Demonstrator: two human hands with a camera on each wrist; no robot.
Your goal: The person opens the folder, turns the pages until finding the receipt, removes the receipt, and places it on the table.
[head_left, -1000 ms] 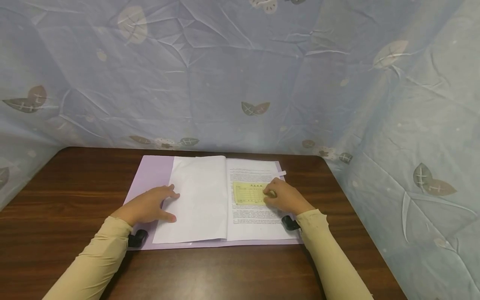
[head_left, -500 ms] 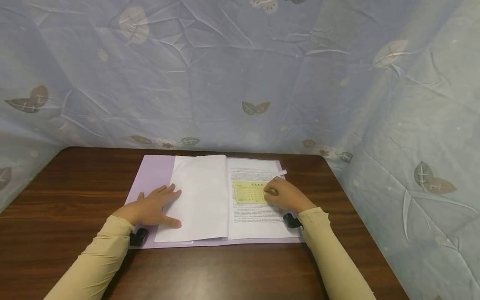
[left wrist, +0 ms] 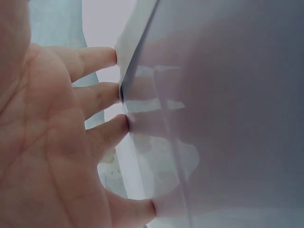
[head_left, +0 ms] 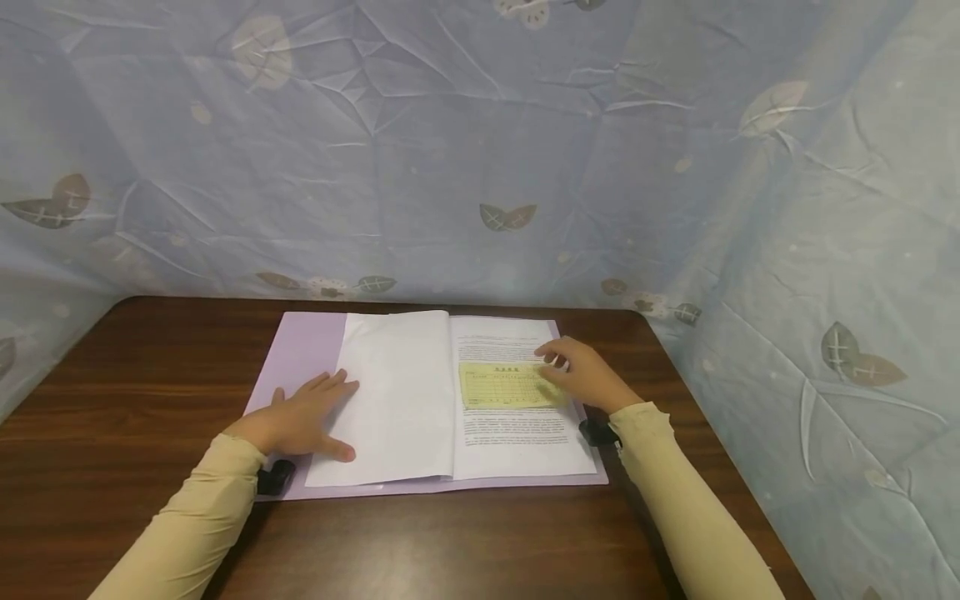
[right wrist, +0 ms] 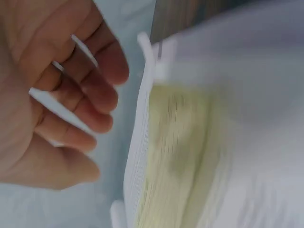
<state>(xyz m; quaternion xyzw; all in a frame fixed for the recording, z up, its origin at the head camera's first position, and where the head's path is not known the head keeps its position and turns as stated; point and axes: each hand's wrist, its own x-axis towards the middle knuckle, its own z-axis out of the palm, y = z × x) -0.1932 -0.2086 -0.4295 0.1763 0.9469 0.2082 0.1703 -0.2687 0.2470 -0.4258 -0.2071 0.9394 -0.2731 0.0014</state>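
Observation:
A lilac folder [head_left: 309, 346] lies open, with a blank white sheet [head_left: 401, 400] on its left and a printed page [head_left: 517, 462] on its right. Flat across that printed page is a yellow slip [head_left: 495, 386] with a ruled form. My left hand [head_left: 300, 417] rests on the blank sheet's left edge, fingers spread. Over the slip's right end hovers my right hand [head_left: 588, 375], its fingers loosely bent; the right wrist view shows nothing between the fingertips [right wrist: 102, 121] and a gap to the slip [right wrist: 175, 142].
The folder lies on a dark wooden table [head_left: 375, 550]. Behind and to the right hangs a pale blue curtain [head_left: 420, 167] with leaf prints. A white tab [right wrist: 145, 45] sticks out from the folder's edge in the right wrist view.
My right hand has let go of the yellow slip's right end and lifted slightly up and right. The slip's end, curled up before, now lies flatter. The left hand stays put.

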